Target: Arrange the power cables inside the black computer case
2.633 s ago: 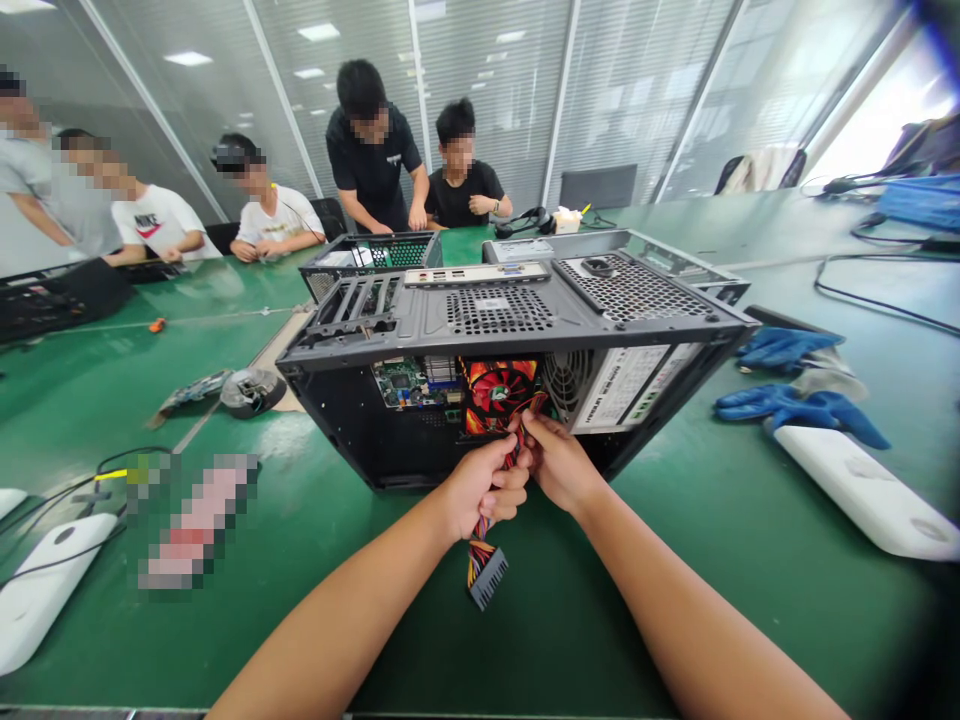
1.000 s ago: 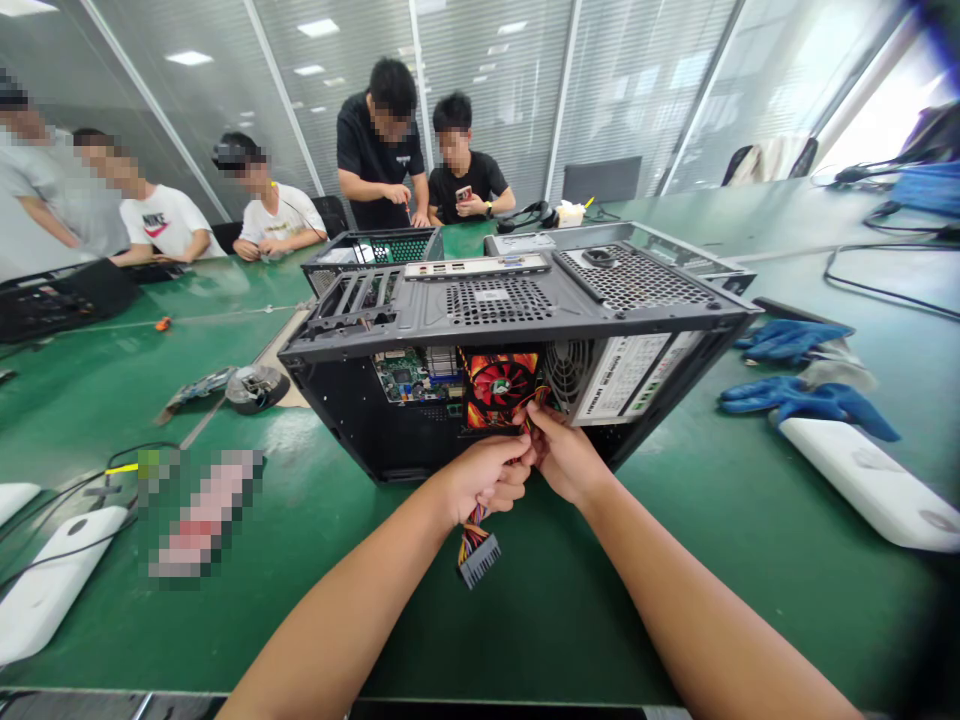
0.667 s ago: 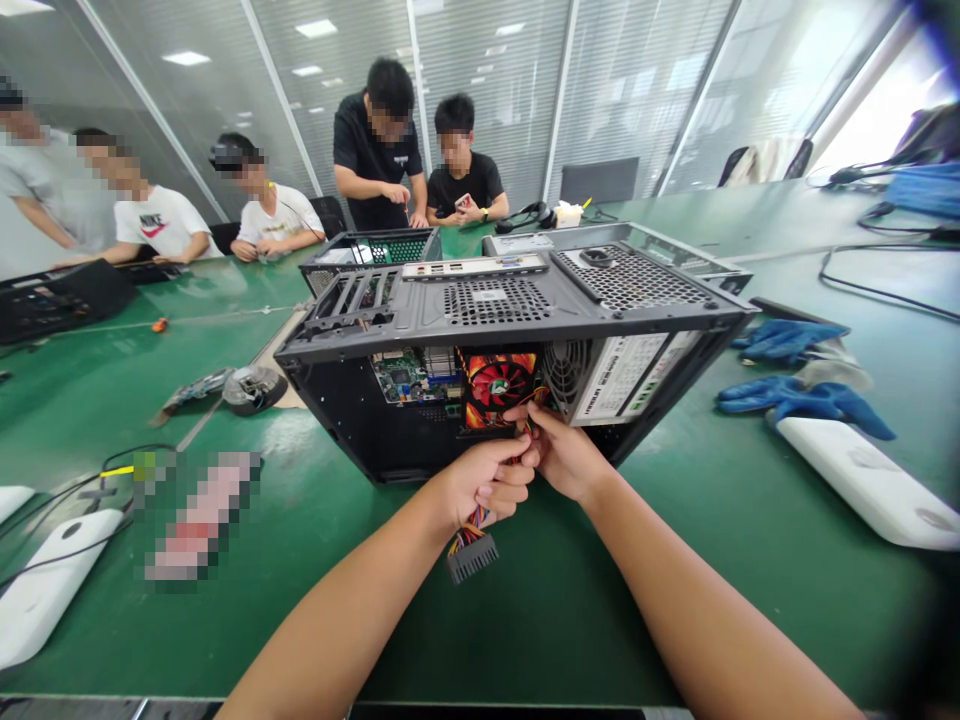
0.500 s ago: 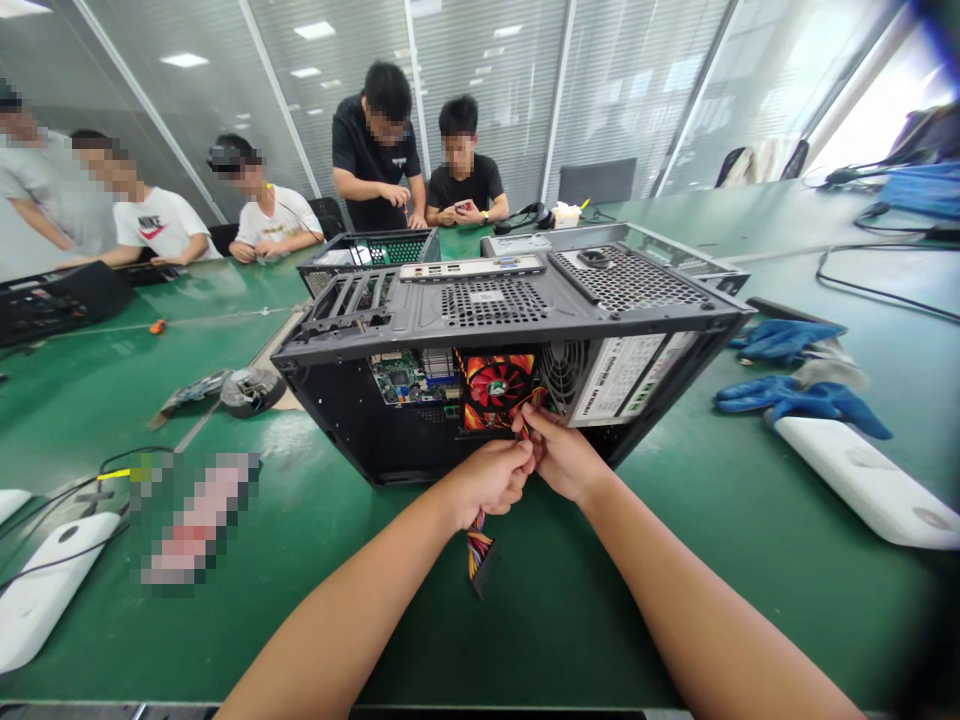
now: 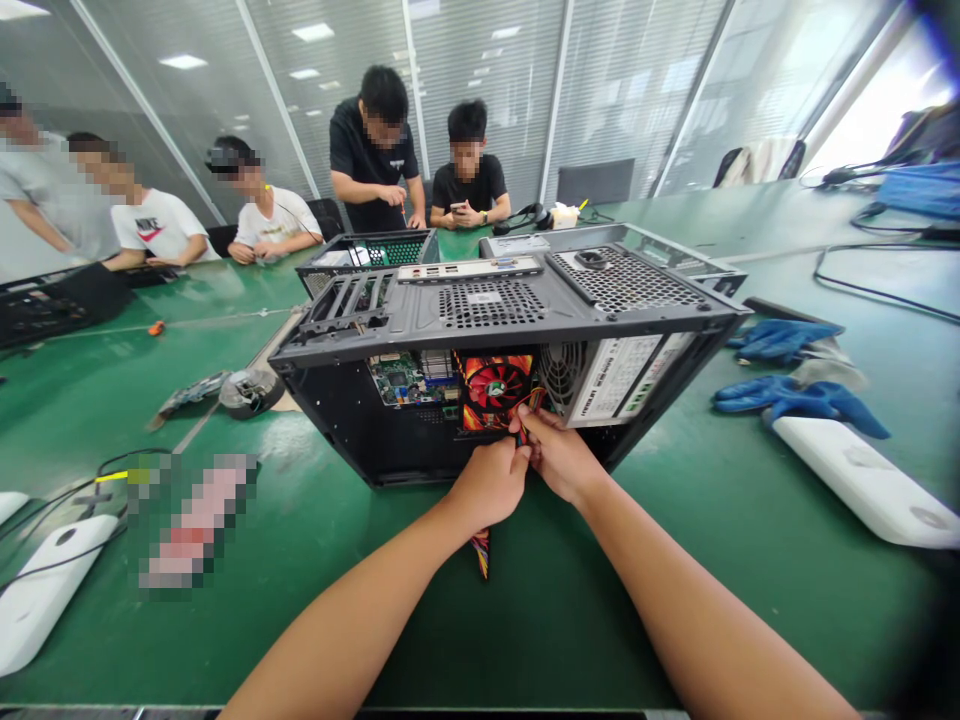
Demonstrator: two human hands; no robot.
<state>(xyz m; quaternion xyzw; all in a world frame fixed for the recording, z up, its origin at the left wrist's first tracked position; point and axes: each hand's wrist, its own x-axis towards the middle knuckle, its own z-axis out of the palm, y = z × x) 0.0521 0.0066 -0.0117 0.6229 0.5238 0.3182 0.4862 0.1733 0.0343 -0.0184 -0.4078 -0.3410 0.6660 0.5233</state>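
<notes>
A black computer case point(image 5: 322, 430) lies on the table with its open side facing me. Both hands are closed on a bundle of coloured power cables point(image 5: 523, 436) at that opening. My left hand point(image 5: 491, 485) is wrapped round the bundle, whose loose end hangs below it. My right hand point(image 5: 559, 450) pinches the bundle higher up, beside the power supply point(image 5: 626, 380). Behind the fingers sits a red and black fan point(image 5: 496, 385) with flame patterns. A green circuit board point(image 5: 405, 380) shows farther left inside the case.
Two more cases, one a grey case point(image 5: 675, 250), stand behind. Blue gloves point(image 5: 802, 400) and a white device point(image 5: 862, 475) lie to the right. At left are a tape roll point(image 5: 251, 390) and another white device point(image 5: 56, 590). Several people sit or stand across the green table point(image 5: 315, 550).
My left hand has turned over slightly and now hides more of the cable bundle. Less of the hanging cable end shows below it. My right hand stays nearly in place.
</notes>
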